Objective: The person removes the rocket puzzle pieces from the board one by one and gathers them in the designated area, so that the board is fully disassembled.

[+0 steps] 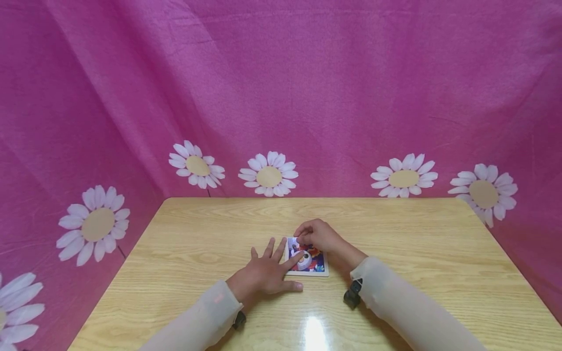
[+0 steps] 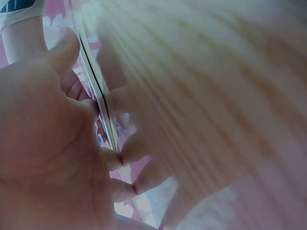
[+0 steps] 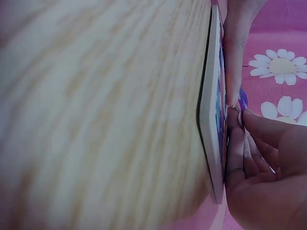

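Observation:
A square picture board [image 1: 315, 266] with a pale rim and a colourful printed picture lies flat on the table. My left hand [image 1: 268, 274] is spread palm down at its left side, with one finger reaching over the picture. In the left wrist view the palm of the left hand [image 2: 53, 139] faces the board's edge [image 2: 98, 86]. At the board's far side is my right hand [image 1: 322, 237]. In the right wrist view the right hand [image 3: 268, 153] pinches a thin purple piece [image 3: 243, 99], raised on edge, between thumb and finger. Its outline is mostly hidden.
The wooden table [image 1: 210, 229] extends around the board on all sides. A pink cloth [image 1: 329, 97] with large white daisies hangs behind and beside it. Small black devices [image 1: 352, 294] are strapped at both wrists, and light glares off the near tabletop.

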Demonstrator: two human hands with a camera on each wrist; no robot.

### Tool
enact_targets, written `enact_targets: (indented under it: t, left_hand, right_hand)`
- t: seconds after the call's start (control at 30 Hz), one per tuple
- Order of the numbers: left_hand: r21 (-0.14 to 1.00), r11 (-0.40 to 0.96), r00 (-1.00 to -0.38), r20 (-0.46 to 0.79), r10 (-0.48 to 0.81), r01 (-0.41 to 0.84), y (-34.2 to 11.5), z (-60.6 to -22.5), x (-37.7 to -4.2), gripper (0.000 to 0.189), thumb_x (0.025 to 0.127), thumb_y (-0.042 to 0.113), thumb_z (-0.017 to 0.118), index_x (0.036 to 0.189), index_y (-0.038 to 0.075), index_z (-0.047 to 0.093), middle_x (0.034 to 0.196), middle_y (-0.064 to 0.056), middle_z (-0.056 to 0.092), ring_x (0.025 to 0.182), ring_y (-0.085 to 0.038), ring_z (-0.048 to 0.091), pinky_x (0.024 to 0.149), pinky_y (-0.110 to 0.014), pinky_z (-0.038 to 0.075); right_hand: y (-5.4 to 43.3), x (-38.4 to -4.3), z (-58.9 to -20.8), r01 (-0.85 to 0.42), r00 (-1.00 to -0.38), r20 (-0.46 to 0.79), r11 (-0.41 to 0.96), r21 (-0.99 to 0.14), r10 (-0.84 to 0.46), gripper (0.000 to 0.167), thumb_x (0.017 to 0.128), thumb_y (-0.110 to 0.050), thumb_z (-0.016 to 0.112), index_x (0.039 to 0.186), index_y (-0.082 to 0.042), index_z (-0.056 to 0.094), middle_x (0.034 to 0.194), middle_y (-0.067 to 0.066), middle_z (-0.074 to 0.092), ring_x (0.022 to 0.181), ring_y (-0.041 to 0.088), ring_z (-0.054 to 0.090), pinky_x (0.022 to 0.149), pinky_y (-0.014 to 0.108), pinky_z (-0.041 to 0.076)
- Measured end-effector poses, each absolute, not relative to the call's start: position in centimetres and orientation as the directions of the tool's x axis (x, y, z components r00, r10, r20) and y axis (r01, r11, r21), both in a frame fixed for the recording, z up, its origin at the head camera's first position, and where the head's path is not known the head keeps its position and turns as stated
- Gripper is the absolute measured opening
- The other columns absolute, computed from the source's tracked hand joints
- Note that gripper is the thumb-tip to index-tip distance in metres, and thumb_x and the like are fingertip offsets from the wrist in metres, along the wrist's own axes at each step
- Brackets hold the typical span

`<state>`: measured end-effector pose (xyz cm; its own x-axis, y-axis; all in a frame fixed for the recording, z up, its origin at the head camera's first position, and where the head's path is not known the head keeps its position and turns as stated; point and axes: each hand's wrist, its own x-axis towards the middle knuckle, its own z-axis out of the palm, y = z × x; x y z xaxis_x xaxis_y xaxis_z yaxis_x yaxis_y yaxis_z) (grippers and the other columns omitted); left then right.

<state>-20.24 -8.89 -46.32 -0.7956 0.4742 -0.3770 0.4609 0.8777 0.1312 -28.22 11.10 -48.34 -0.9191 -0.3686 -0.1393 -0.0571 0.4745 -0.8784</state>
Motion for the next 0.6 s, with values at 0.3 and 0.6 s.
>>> enact_targets:
  t: [0.3,0.6]
  left_hand:
    - [0.119,0.88,-0.796,-0.383,0.469,0.461,-8.8,-46.47,-20.29,0.086,0.09,0.084,0.042,0.163,0.049,0.013,0.174,-0.009,0.0,0.158,-0.043,0.0,0.113,-0.08,0.013]
    - [0.114,0.882,-0.794,-0.394,0.463,0.457,-8.75,-46.31,-20.23,0.086,0.091,0.083,0.043,0.163,0.049,0.012,0.174,-0.009,-0.001,0.158,-0.042,0.0,0.113,-0.08,0.013]
  right_hand:
    - [11.14,-28.28,-48.23,0.0,-0.925,-0.17,0.447,-0.895,-0.339,0.01,0.096,-0.002,0.068,0.103,-0.003,0.075,0.085,0.005,0.073,0.076,0.015,0.063,0.069,0.028,0.051]
    - [11.16,-28.15,-47.93,0.011,-0.926,-0.172,0.429,-0.903,-0.337,0.01,0.096,0.001,0.067,0.102,-0.001,0.075,0.085,0.006,0.072,0.076,0.015,0.062,0.067,0.027,0.05]
